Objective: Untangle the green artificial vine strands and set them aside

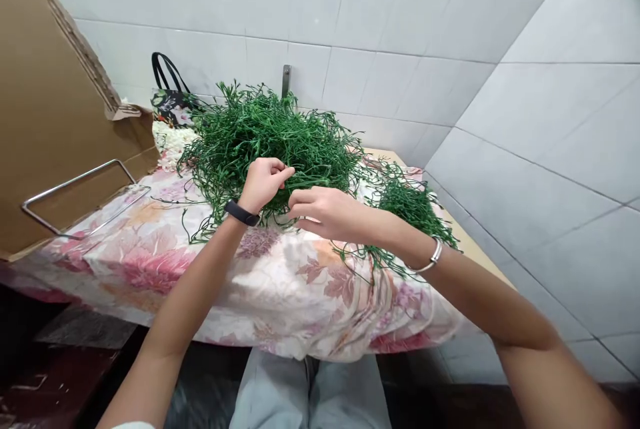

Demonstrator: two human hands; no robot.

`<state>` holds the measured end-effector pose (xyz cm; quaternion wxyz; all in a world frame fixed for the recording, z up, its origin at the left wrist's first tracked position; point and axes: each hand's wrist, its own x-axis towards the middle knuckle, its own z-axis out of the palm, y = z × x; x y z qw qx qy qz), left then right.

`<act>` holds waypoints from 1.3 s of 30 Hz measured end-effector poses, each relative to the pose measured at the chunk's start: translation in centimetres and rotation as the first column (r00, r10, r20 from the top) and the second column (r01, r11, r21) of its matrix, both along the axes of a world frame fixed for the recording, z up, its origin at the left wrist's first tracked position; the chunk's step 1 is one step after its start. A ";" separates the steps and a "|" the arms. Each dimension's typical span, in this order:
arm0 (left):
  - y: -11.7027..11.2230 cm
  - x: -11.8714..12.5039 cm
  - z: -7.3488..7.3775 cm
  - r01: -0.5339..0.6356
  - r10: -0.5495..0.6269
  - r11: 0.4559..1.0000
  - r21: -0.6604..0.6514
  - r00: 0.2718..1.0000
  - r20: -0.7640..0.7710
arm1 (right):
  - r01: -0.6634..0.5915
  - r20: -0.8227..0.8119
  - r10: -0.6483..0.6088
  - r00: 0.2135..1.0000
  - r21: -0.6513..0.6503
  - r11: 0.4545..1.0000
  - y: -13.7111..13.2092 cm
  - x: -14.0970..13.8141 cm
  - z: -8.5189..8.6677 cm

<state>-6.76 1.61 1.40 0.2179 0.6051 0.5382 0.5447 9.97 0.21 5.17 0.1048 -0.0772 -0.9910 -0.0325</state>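
Observation:
A big heap of thin green artificial sprigs lies on a table covered with a floral cloth. My left hand, with a black band on the wrist, pinches strands at the heap's near edge. My right hand, with a silver bangle on the wrist, sits just beside it with fingers closed around thin green strands. A smaller pile of the same green sprigs lies to the right, partly under my right forearm.
A cardboard sheet leans at the left behind a bent metal rod frame. A black-handled bag and white flowers sit at the back. White tiled walls close in behind and right. My grey-trousered legs are under the table edge.

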 end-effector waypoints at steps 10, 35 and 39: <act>0.2 1.6 -0.9 0.041 -0.039 0.998 0.052 0.998 -0.041 | 0.381 -0.575 -0.449 0.684 -0.243 0.892 4.7 -0.3 4.2; -0.8 3.3 -1.7 -0.048 0.066 0.914 0.403 0.997 -0.032 | -0.139 -0.696 -0.489 0.526 -0.638 0.757 13.8 -1.5 13.4; -0.8 3.2 -1.6 -0.072 0.086 0.904 0.421 0.996 -0.015 | -0.086 -0.718 -0.486 0.498 -0.599 0.796 13.8 -0.5 14.8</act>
